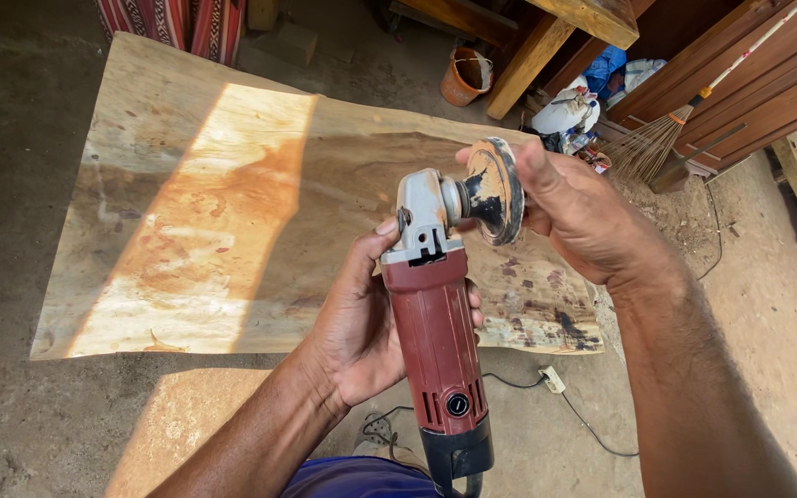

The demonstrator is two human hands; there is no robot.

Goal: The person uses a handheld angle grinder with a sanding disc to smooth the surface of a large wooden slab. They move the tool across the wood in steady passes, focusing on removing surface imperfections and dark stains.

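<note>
1. Setting first: dusty concrete floor (20, 277) of a workshop, with a big sheet of plywood (232, 212) lying flat across the middle of the frame and a bar of sunlight across it. Upper right there's an orange bucket (465, 76), a broom (657, 143) and some wooden furniture (740, 74). Lower middle, a white plug (553, 378) on a thin cable lies on the floor.

2. The grips. Left hand (357, 323) is wrapped closed around the red body of the angle grinder (435, 323), fingers round the far side, thumb up near the grey gear head. Right hand (583, 217) is closed over the round sanding disc (493, 191), fingers across its rim and back.

3. Where the tool is: held up in the air at centre frame, above the plywood and not touching it, disc end toward the top, cord end at the bottom edge of the frame.

4. Doing this well, as I'd judge it: hold the body rock steady with the left so only the disc can move, and keep that thumb near the gear head where a spindle lock usually sits.

5. Grab the disc by the rim, not the gritty face. It looks worn and dirty, so the hold could slip.

6. Can't tell whether the grinder's own cord is plugged in. I'd want it out before any hand is on that disc.
</note>
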